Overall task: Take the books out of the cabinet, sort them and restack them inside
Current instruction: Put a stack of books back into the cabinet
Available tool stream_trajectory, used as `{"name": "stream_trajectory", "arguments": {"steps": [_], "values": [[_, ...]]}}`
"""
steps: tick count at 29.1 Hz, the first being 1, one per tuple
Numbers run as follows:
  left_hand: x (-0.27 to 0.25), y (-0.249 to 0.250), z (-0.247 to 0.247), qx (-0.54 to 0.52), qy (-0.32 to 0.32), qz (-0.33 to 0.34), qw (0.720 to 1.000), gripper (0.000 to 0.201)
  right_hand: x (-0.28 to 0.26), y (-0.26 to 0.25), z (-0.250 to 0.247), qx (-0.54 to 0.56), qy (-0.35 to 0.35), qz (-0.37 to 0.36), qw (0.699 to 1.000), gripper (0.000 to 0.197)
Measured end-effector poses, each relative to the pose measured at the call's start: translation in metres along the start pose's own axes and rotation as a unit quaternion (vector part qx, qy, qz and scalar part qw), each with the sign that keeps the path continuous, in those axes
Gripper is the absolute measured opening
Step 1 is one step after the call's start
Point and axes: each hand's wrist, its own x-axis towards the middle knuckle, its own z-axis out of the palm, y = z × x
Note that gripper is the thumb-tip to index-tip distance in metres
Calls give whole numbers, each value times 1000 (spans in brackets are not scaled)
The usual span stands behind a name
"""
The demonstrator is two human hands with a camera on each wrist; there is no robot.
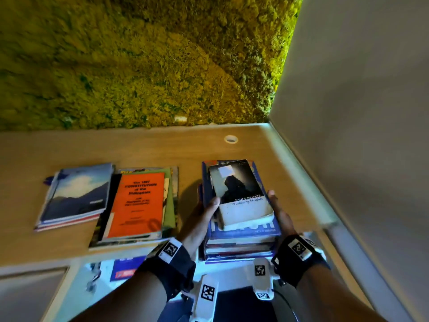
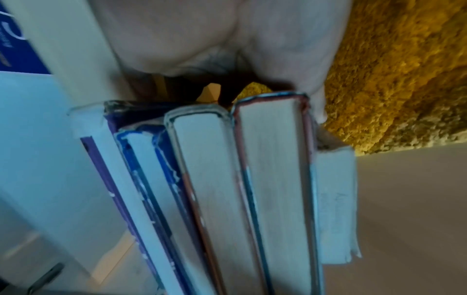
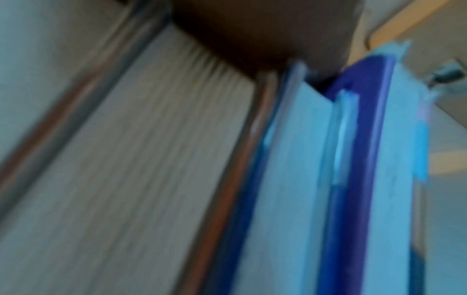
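A stack of several books [image 1: 241, 245] stands at the front right of the wooden top [image 1: 209, 147], with a dark paperback titled Wuthering Heights [image 1: 239, 189] on top. My left hand [image 1: 204, 217] grips the stack's left side, thumb resting on the paperback. My right hand [image 1: 279, 212] grips the right side. I cannot tell whether the stack is lifted. The left wrist view shows my palm [image 2: 202, 40] over the books' page edges [image 2: 227, 179]. Blurred page edges [image 3: 151, 159] fill the right wrist view below my right hand [image 3: 265, 30].
To the left lie two flat piles, one topped by an orange booklet [image 1: 137, 205], the other by a blue mountain cover [image 1: 76, 196]. A moss wall [image 1: 139, 66] backs the top and a white panel [image 1: 348, 135] bounds it on the right. A blue item [image 1: 125, 268] lies below the front edge.
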Motion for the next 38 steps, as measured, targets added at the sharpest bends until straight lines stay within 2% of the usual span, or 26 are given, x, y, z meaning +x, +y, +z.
{"name": "stream_trajectory", "arguments": {"steps": [1,3,6,7,9,11,13,17,19,21,23,25,27,30,32,35,38], "values": [[-14,-4,2,-10,8,-9,1000,77,-10,9,-2,2,-9,-9,1000,112],[-41,-11,4,-32,22,-36,999,75,-42,20,-1,22,-47,33,998,108],[-76,-18,5,-46,2,-46,998,65,-80,37,-10,86,-91,50,991,76],[-88,-19,5,-52,3,-40,998,62,-90,45,-14,95,-97,57,989,75],[-112,-29,6,-45,9,-9,999,54,-111,64,-22,99,-125,59,985,87],[-136,-44,6,-19,16,22,999,50,-136,80,-25,108,-157,57,980,80],[-156,-66,7,-26,12,22,999,51,-158,99,-29,119,-175,51,976,75],[-197,-105,6,-39,43,54,997,69,-180,140,-38,142,-181,53,972,79],[-214,-130,1,-26,63,28,997,75,-187,164,-41,145,-189,87,967,77],[-229,-159,-3,-32,88,-7,996,70,-193,188,-42,125,-207,117,963,76],[-242,-182,-8,-40,91,-32,994,59,-192,214,-38,105,-212,148,960,79],[-252,-200,-12,-28,79,-34,996,42,-181,245,-32,55,-176,194,963,92],[-253,-217,-20,-30,74,-48,996,37,-160,279,-26,21,-155,232,960,110],[-237,-240,-42,-52,84,-52,994,50,-134,307,-7,-1,-157,245,957,110],[-216,-255,-61,-68,91,-58,992,57,-125,300,19,11,-177,242,954,97],[-171,-273,-94,-62,113,-65,990,41,-93,290,60,20,-202,210,956,71],[-108,-293,-134,-45,143,-59,987,60,-50,277,107,16,-203,192,960,55]]}}
